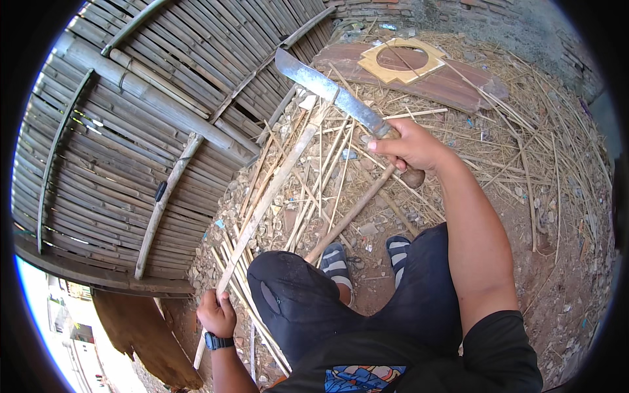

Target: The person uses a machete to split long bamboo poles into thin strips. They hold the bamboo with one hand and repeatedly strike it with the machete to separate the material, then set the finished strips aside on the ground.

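Presently the two hands work well apart, each closed on its own item. The right hand grips the knife by its handle, the blade pointing up and leftward, away from the body; this hold probably serves to keep the edge clear of the legs. The left hand is closed around the strip near its lower end, a short tail passing below the wrist. The strip slopes beside the left knee, its far end close to the foot of the fence. Holding it low likely keeps the fingers out of the blade's reach. Whether blade and strip touch cannot be told; they appear separate.

Clearance: the fence bounds the left side and limits a leftward swing. Ahead, the board carries the yellow frame, with the wall behind. Sticks litter the ground before the shoes and could snag a low stroke. Most lateral room lies right, over straw.
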Motion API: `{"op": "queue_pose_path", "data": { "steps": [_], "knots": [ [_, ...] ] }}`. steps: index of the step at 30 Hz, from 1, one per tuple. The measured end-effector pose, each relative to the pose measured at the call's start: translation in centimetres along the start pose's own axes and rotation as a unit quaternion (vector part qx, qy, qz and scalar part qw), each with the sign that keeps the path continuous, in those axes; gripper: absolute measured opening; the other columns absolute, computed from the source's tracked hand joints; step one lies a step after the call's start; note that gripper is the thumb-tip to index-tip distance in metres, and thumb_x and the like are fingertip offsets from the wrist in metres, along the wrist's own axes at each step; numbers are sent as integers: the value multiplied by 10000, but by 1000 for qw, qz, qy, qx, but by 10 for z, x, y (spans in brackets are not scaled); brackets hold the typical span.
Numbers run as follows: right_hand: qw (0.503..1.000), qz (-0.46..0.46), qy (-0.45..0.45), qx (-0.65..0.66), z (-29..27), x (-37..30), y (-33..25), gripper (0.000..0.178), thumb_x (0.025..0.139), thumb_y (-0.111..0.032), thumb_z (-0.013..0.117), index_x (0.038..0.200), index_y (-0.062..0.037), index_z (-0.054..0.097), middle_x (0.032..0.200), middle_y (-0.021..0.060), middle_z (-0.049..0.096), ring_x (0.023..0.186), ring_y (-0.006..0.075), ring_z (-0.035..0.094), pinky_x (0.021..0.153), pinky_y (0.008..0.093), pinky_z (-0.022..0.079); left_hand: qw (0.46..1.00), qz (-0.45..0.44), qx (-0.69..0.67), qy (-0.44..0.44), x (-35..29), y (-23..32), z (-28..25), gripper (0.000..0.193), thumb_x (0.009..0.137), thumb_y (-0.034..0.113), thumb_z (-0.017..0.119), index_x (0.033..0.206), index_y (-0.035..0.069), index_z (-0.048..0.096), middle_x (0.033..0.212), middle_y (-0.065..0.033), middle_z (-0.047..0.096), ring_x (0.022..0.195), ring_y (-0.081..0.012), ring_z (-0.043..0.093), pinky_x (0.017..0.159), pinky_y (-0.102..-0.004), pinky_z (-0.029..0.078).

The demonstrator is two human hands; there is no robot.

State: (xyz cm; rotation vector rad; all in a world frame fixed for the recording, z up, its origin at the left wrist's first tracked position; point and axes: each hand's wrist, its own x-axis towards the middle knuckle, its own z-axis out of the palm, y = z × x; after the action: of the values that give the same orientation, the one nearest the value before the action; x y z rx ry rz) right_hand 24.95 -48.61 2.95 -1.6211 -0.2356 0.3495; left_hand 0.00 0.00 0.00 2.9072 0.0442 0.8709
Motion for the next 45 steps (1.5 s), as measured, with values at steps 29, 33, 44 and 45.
{"op": "queue_pose_path", "data": {
  "steps": [29, 33, 44, 45],
  "knots": [
    [847, -198, 80, -487, 53, 9, 5, 331, 857, -340, 745, 1020, -70, 646, 701, 142, 665, 697, 364, 682, 631, 478, 525, 936, -160, -216, -228, -2, 26, -7, 540, 1090, 389, 432, 733, -5, 532, 604, -26, 478, 588, -109, 433, 540, -317, 365],
    [818, -300, -27, -490, 82, -2, 5, 327, 852, -340, 750, 986, -60, 647, 672, 144, 652, 652, 361, 670, 611, 464, 521, 916, -152, -262, -263, 3, 30, 0, 539, 1089, 381, 433, 728, -9, 524, 597, -39, 479, 586, -118, 437, 544, -330, 373],
    [846, -212, -1, -488, 66, 2, 1, 282, 848, -287, 720, 997, -55, 661, 784, 152, 697, 759, 353, 698, 711, 470, 557, 953, -100, -191, -215, 8, 41, 1, 524, 1079, 367, 458, 729, -15, 538, 557, -109, 482, 501, -187, 439, 504, -368, 372],
    [826, -236, -32, -510, 75, -4, -6, 288, 849, -286, 716, 1003, -49, 662, 788, 156, 698, 763, 352, 699, 715, 468, 558, 951, -102, -187, -224, 9, 40, 4, 526, 1080, 370, 457, 729, -13, 539, 558, -105, 480, 505, -181, 442, 506, -367, 374]
  ]
}}
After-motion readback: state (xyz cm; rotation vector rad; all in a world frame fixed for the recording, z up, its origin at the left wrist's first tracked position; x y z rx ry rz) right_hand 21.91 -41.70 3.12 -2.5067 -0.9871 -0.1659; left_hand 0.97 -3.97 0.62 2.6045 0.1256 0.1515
